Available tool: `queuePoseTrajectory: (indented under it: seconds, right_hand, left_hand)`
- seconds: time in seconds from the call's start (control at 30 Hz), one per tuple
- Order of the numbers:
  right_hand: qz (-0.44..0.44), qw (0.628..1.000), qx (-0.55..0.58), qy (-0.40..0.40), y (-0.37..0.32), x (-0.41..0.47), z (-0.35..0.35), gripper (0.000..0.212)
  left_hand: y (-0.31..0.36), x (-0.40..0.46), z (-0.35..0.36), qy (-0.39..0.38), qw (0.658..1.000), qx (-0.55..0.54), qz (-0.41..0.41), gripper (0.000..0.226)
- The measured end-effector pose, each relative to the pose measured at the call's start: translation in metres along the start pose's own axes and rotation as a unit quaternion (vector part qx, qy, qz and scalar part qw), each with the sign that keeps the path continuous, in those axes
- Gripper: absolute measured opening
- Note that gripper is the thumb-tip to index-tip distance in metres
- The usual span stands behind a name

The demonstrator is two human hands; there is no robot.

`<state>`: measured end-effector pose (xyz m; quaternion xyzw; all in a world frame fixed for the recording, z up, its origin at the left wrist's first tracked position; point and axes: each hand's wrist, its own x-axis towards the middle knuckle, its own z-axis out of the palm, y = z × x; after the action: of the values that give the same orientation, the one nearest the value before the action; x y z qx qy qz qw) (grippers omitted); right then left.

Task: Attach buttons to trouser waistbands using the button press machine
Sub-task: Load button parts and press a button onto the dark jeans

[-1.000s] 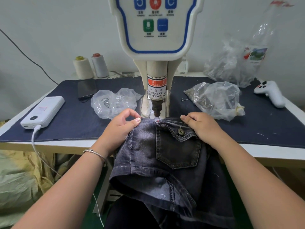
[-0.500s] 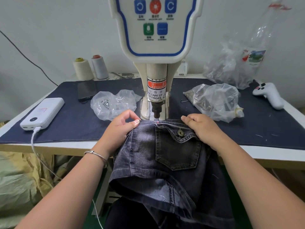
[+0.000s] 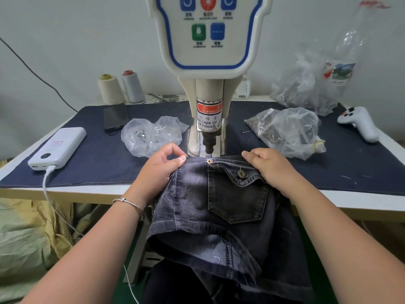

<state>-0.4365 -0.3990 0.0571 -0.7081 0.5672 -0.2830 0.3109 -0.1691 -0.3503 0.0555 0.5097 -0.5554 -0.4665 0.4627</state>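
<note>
The dark grey denim trousers (image 3: 219, 207) hung over the near edge of the table covered in navy cloth (image 3: 87, 167), their top edge lying under the punch of the cream button press machine with a blue-trimmed panel (image 3: 209, 62). The left hand (image 3: 161, 170) pinched the denim's far edge between thumb and curled forefinger, left of the punch. The right hand (image 3: 270, 166) pressed on the pocket flap with fingers together and curled over the edge, just right of a round metal button (image 3: 241, 173) on the flap. A clear plastic bag of small metal parts (image 3: 151, 134) lay far left of the hands; a white power bank (image 3: 58, 148) sat further left.
</note>
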Motion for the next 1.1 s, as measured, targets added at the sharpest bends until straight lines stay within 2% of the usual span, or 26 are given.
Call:
queuePoseTrajectory:
  seconds: [0.23, 0.37, 0.53, 0.7, 0.8, 0.9, 1.03, 1.1]
  right_hand:
    - [-0.005, 1.0, -0.011, 0.004, -0.005, -0.004, 0.0, 0.054]
    - [-0.008, 1.0, 0.002, 0.02, -0.012, -0.011, -0.001, 0.054]
    - [-0.032, 0.993, 0.093, 0.062, -0.035, -0.026, -0.004, 0.052]
    - [-0.011, 0.977, 0.206, 0.05, -0.061, -0.045, -0.005, 0.06]
    - [0.067, 0.962, 0.262, 0.035, -0.064, -0.052, -0.002, 0.059]
    - [0.134, 0.948, 0.289, -0.009, -0.063, -0.054, 0.001, 0.045]
    - [0.175, 0.946, 0.267, -0.053, -0.059, -0.059, 0.013, 0.046]
    - [0.148, 0.958, 0.239, -0.055, -0.057, -0.067, 0.022, 0.046]
  left_hand:
    - [-0.002, 0.0, -0.001, 0.007, 1.0, 0.01, -0.001, 0.024]
    - [-0.001, 0.0, 0.002, 0.012, 1.0, 0.016, 0.001, 0.012]
    - [0.002, -0.009, 0.0, 0.03, 0.999, 0.017, 0.008, 0.008]
    - [0.007, -0.025, -0.004, 0.04, 0.998, -0.02, 0.044, 0.011]
    - [0.01, -0.029, -0.003, 0.024, 0.999, -0.026, 0.042, 0.016]
    - [0.02, -0.028, -0.007, 0.009, 1.0, -0.001, 0.008, 0.028]
    - [0.029, -0.022, -0.015, -0.008, 0.994, 0.092, -0.062, 0.05]
    - [0.03, -0.022, -0.015, -0.011, 0.991, 0.119, -0.067, 0.061]
